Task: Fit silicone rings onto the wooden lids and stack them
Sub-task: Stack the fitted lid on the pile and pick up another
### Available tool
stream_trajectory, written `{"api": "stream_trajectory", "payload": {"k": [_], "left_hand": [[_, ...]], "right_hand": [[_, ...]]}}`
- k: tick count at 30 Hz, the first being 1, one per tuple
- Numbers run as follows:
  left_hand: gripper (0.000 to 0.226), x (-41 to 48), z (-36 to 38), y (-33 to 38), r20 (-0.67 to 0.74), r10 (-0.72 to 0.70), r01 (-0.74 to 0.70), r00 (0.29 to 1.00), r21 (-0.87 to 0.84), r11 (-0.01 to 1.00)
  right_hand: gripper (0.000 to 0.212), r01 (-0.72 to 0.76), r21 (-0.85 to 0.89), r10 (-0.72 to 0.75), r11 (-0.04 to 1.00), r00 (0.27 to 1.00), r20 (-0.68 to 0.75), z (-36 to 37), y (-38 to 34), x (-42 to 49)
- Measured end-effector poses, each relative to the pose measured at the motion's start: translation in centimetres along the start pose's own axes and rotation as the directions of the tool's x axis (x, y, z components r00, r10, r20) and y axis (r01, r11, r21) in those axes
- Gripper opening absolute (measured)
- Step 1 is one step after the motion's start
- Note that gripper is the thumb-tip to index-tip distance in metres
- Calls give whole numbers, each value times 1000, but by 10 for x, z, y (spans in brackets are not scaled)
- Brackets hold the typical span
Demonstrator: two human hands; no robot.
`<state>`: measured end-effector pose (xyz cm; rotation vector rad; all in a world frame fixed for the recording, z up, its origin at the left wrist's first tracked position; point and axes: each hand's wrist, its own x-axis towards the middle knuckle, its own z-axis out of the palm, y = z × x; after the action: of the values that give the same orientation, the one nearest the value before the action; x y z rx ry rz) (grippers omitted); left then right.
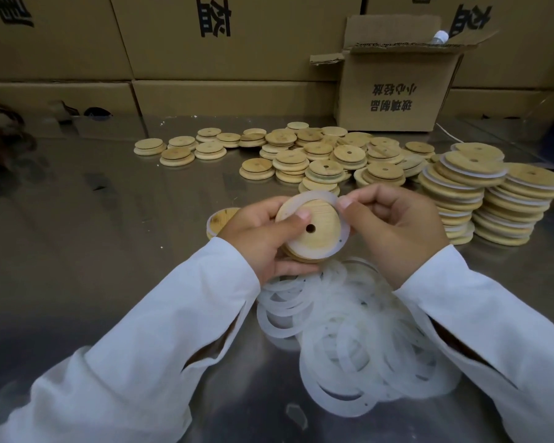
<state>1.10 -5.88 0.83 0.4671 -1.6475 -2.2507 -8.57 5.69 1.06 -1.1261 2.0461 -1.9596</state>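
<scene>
Nearest on the steel table [109, 219] lies a loose heap of silicone rings [349, 330]. Just above it the left hand [259, 238] grips a wooden lid [314, 225], thumb on its face, while the right hand [394, 228] pinches the edge of a silicone ring [344, 233] lying around that lid. Behind the left hand another lid [219, 219] is half hidden. Farther off stand stacks of ringed lids [493, 199] and scattered bare lids [317, 151], then an open cardboard box [390, 91] showing only a white cap [441, 36] of its contents, with closed cartons [205, 43] behind.
</scene>
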Motion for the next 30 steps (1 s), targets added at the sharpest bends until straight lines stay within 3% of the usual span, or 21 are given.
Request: {"api": "stream_trajectory", "payload": {"k": [4,21,30], "left_hand": [[15,-1,0,-1,24,48,-49,999,34,998],[21,-1,1,-3,26,99,-101,995,91,991],[14,-1,1,-4,-53,221,-207,974,198,958]], "right_hand": [[14,71,-129,-78,989,995,-56,2,1,-2],[16,64,-185,-76,981,996,-57,0,5,-1],[15,6,-170,-13,985,999,-42,1,6,1]]}}
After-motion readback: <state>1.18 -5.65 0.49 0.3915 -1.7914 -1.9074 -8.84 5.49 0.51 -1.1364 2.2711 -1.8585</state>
